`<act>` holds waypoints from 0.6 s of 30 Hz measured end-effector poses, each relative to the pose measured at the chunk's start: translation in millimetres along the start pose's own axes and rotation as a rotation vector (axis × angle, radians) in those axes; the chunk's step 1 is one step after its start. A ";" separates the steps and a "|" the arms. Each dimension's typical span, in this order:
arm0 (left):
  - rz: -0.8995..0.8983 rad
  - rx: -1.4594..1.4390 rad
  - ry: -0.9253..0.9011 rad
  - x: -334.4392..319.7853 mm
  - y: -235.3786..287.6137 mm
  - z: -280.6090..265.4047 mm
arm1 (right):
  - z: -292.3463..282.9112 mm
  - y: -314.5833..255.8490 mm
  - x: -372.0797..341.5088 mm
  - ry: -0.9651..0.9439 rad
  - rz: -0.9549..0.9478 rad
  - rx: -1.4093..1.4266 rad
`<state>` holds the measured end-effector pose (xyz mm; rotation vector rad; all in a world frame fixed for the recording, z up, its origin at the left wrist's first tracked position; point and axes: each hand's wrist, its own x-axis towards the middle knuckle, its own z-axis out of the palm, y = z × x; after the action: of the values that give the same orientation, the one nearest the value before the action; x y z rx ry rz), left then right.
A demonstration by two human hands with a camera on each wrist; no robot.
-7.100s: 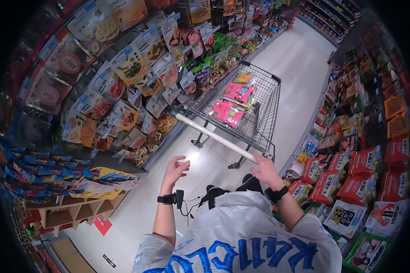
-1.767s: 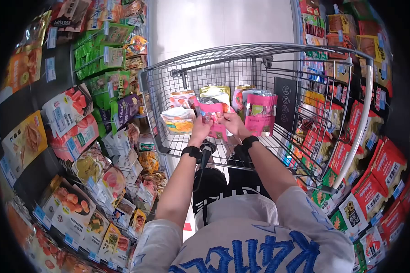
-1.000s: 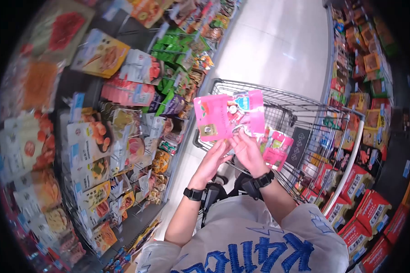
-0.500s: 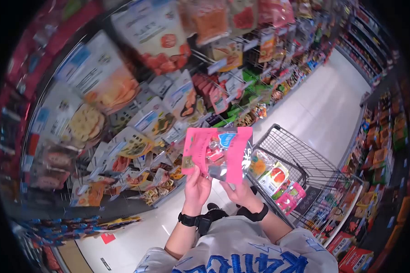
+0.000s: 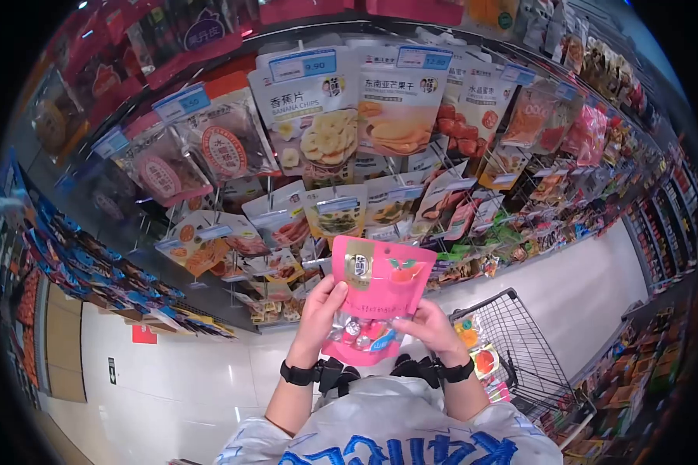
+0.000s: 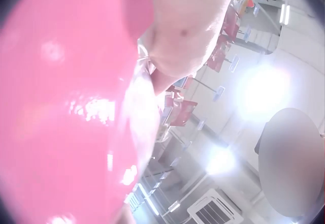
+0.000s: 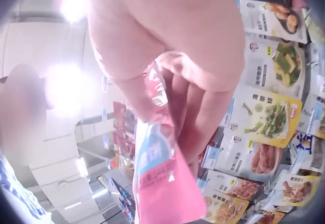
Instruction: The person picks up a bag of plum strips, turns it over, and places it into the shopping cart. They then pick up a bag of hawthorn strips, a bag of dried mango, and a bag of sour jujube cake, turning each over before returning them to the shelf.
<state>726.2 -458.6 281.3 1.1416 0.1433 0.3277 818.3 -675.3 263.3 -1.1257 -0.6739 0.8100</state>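
Observation:
A pink snack pouch [image 5: 380,298] with a clear window showing wrapped pieces is held up before the body in the head view. The left hand [image 5: 320,311] grips its left edge, thumb on the near face. At the lower right edge, the right hand [image 5: 433,328] pinches it. In the left wrist view the pouch [image 6: 66,107] fills the left side beside part of the left hand [image 6: 185,28]. The right wrist view has the right hand [image 7: 172,46] with thumb and fingers closed on the pouch [image 7: 170,193].
A wire shopping cart [image 5: 531,349] with several packets stands at the right. Ahead, a shelf wall carries hanging bags, among them banana chips [image 5: 310,116] and dried mango [image 5: 399,108]. Blue packets [image 5: 77,263] hang at the left. Pale floor [image 5: 186,380] lies below.
The pouch, held low over the cart earlier, was lifted and has been turned around between both hands. The view has swung left toward the shelf, and the cart now appears at the lower right.

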 end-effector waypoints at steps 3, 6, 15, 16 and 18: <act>-0.016 -0.022 0.017 -11.3 17.5 6.2 | 3.1 3.2 15.9 0.092 -0.023 0.053; -0.019 0.041 -0.002 -19.3 18.4 4.9 | 3.0 -5.3 28.6 0.163 -0.127 0.085; 0.117 0.094 0.152 -26.1 22.6 34.4 | 7.3 -30.4 34.7 -0.033 -0.031 0.141; 0.171 0.064 0.192 -25.3 23.3 37.9 | 12.2 -34.2 34.3 -0.073 -0.013 0.087; 0.211 0.093 0.210 -22.3 25.8 45.8 | 17.9 -39.7 36.8 -0.051 -0.025 0.064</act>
<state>713.1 -495.9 322.4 1.2159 0.2251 0.6343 832.4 -644.0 308.9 -1.0399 -0.6979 0.8358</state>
